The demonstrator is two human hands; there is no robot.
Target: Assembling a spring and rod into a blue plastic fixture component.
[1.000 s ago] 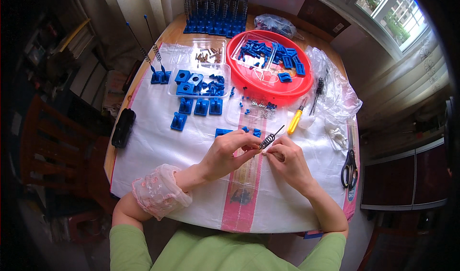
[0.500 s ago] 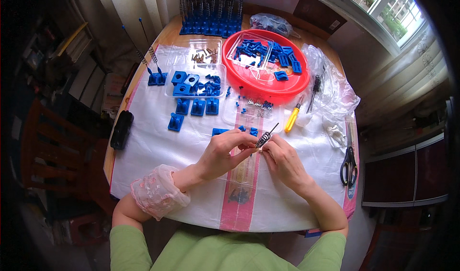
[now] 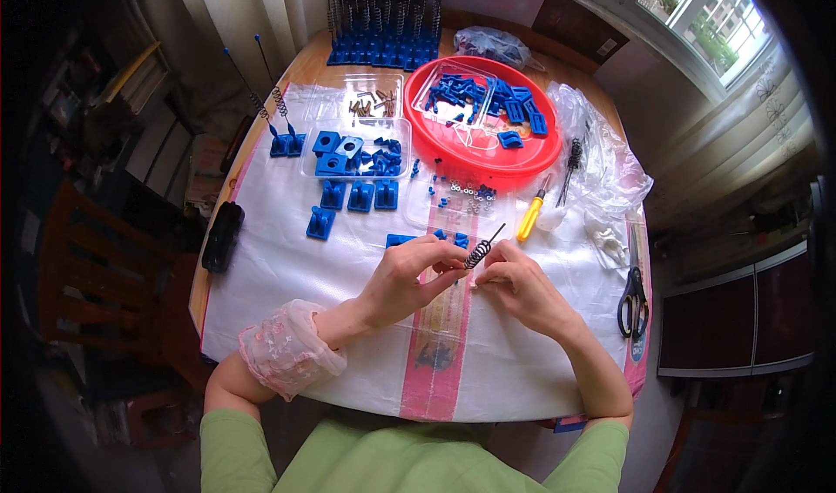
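Between the thumb and fingers of my left hand [image 3: 421, 265] is a black coil spring [image 3: 478, 253], its straight wire end pointing up and to the right. Just right of the spring, my right hand [image 3: 525, 288] has its fingertips drawn together in a pinch. A tiny pale bit shows at those fingertips, too small to name. Beyond my hands lie small blue plastic pieces [image 3: 460, 239] and a flat blue piece [image 3: 399, 240], partly covered by my left hand. A yellow-handled screwdriver [image 3: 529, 220] rests past my right hand.
A red round tray [image 3: 549, 149] holds blue parts. Clear boxes [image 3: 306, 169] contain blue pieces and brass-coloured bits. Several blue bases [image 3: 320, 224] stand left of centre. Finished-looking spring stands [image 3: 383, 49] crowd the back. Scissors [image 3: 633, 303] lie right, a black case [image 3: 223, 237] left.
My right hand has drawn slightly right and away from the spring, with its fingers still bent together. My left hand and the spring have stayed nearly in place.
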